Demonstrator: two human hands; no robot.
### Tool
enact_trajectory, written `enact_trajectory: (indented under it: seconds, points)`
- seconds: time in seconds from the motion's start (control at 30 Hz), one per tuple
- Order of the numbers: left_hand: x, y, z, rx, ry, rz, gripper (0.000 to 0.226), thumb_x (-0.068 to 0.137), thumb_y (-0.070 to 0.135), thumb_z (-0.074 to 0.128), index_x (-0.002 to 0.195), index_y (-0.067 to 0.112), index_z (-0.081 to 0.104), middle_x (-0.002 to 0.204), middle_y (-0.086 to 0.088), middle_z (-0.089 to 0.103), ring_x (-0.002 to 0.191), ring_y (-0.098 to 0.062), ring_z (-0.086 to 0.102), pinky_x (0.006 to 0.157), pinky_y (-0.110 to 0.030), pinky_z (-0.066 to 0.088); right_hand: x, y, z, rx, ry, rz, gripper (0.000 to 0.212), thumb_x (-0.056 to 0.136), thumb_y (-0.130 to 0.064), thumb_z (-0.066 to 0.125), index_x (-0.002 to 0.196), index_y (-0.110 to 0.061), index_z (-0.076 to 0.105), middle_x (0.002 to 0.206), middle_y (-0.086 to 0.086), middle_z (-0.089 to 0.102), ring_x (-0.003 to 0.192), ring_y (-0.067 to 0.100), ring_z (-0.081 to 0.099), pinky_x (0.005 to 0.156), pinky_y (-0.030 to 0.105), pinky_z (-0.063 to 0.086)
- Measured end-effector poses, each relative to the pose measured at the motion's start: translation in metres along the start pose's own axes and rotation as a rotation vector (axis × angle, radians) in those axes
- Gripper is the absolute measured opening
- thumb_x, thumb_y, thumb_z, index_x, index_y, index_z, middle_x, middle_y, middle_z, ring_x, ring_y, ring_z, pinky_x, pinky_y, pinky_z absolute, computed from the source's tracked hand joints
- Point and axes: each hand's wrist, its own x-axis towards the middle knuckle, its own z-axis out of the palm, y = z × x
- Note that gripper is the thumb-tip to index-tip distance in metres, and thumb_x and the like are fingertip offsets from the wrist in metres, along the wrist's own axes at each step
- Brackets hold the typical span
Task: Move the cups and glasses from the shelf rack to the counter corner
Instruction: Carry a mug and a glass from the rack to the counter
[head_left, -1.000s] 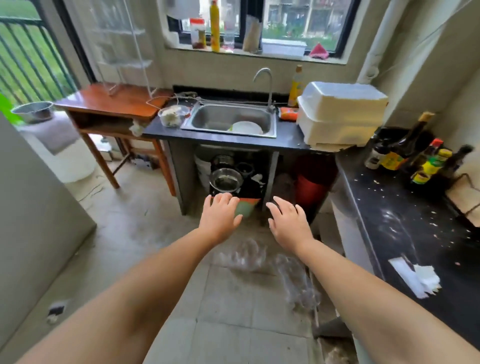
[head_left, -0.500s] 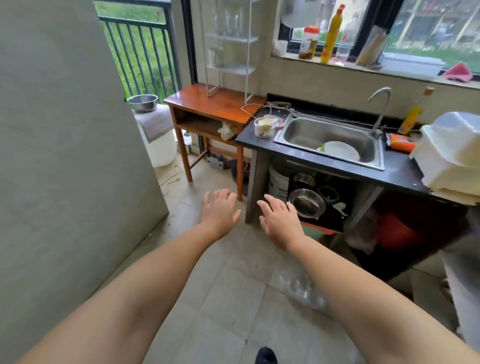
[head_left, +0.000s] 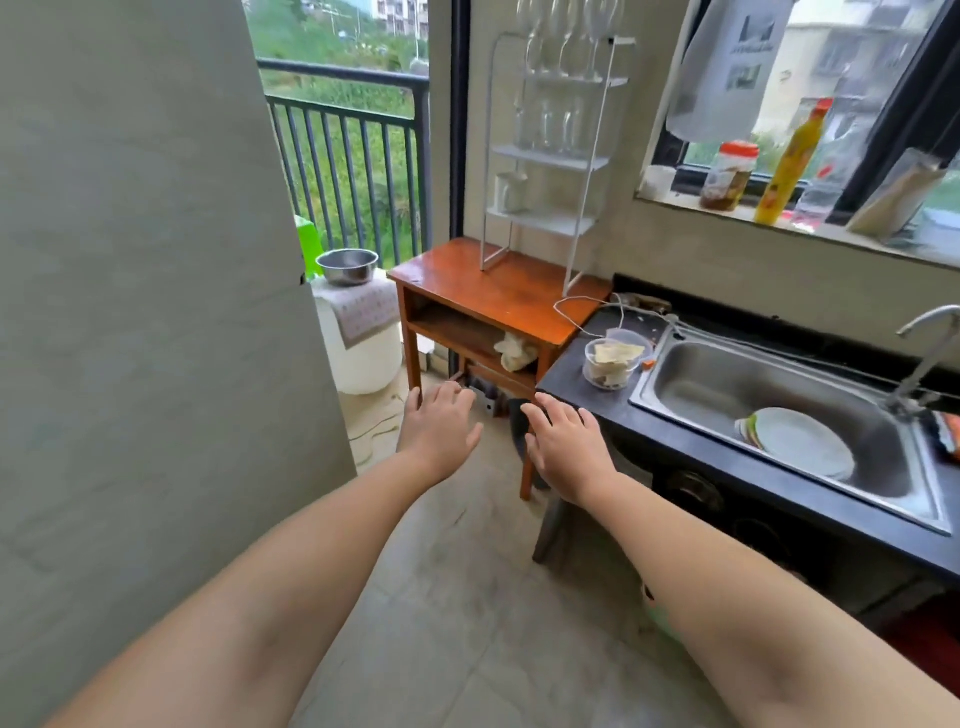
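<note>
A white wire shelf rack (head_left: 586, 156) stands on a wooden side table (head_left: 514, 296) against the wall. Wine glasses (head_left: 566, 36) stand on its top shelf, clear tumblers (head_left: 550, 127) on the middle shelf, and a white cup (head_left: 510, 192) on the lower shelf. My left hand (head_left: 439, 428) and my right hand (head_left: 566, 447) are stretched out over the floor in front of the table, fingers spread, holding nothing. Both are well short of the rack.
A dark counter (head_left: 587, 387) adjoins the table, with a clear food container (head_left: 613, 362), a white cable (head_left: 576, 312) and a steel sink (head_left: 691, 384) holding plates (head_left: 800, 441). A grey wall panel (head_left: 145, 312) fills the left. A metal bowl (head_left: 347, 266) sits by the balcony railing. Bottles (head_left: 787, 166) line the windowsill.
The view has swung left and moved closer to the side table and rack. Both hands stay outstretched and empty; the rack now fills the upper middle of the view.
</note>
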Motion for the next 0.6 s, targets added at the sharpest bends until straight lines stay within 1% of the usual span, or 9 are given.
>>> enact_trajectory:
  seconds: [0.13, 0.3, 0.4, 0.47, 0.6]
  points:
    - [0.060, -0.017, -0.002, -0.036, 0.018, -0.019, 0.040, 0.095, 0.038, 0.045, 0.130, 0.020, 0.048, 0.141, -0.004, 0.045, 0.135, -0.024, 0.036, 0.117, -0.044, 0.022, 0.066, 0.011, -0.005, -0.002, -0.004, 0.000, 0.047, 0.101, -0.034, 0.035, 0.146, -0.023, 0.030, 0.157, 0.004, 0.026, 0.146, 0.023, 0.024, 0.120, 0.047, 0.019]
    - [0.144, -0.046, 0.008, -0.030, 0.036, 0.001, 0.037, 0.095, 0.038, 0.044, 0.126, 0.019, 0.050, 0.137, -0.003, 0.047, 0.131, -0.023, 0.039, 0.115, -0.042, 0.024, 0.153, 0.019, 0.002, 0.001, 0.013, 0.018, 0.046, 0.101, -0.032, 0.034, 0.145, -0.022, 0.031, 0.156, 0.004, 0.027, 0.144, 0.023, 0.027, 0.118, 0.046, 0.021]
    - [0.204, -0.067, 0.011, -0.033, 0.040, 0.042, 0.039, 0.094, 0.039, 0.045, 0.128, 0.019, 0.049, 0.137, -0.003, 0.047, 0.132, -0.023, 0.039, 0.115, -0.043, 0.026, 0.212, 0.022, 0.003, 0.012, 0.045, 0.045, 0.045, 0.101, -0.031, 0.034, 0.144, -0.021, 0.031, 0.156, 0.005, 0.027, 0.143, 0.024, 0.028, 0.117, 0.046, 0.021]
    - [0.251, -0.082, 0.010, -0.023, 0.053, 0.088, 0.042, 0.094, 0.039, 0.045, 0.131, 0.019, 0.048, 0.139, -0.004, 0.046, 0.134, -0.024, 0.038, 0.117, -0.045, 0.024, 0.257, 0.026, 0.005, 0.002, 0.076, 0.067, 0.045, 0.101, -0.031, 0.033, 0.145, -0.021, 0.030, 0.156, 0.005, 0.026, 0.143, 0.025, 0.029, 0.118, 0.046, 0.022]
    - [0.332, -0.112, 0.001, -0.009, 0.032, 0.151, 0.044, 0.095, 0.039, 0.043, 0.134, 0.019, 0.045, 0.142, -0.007, 0.044, 0.136, -0.026, 0.035, 0.118, -0.045, 0.021, 0.332, 0.033, 0.005, 0.033, 0.118, 0.179, 0.045, 0.101, -0.031, 0.033, 0.144, -0.021, 0.031, 0.156, 0.005, 0.028, 0.142, 0.024, 0.030, 0.117, 0.046, 0.024]
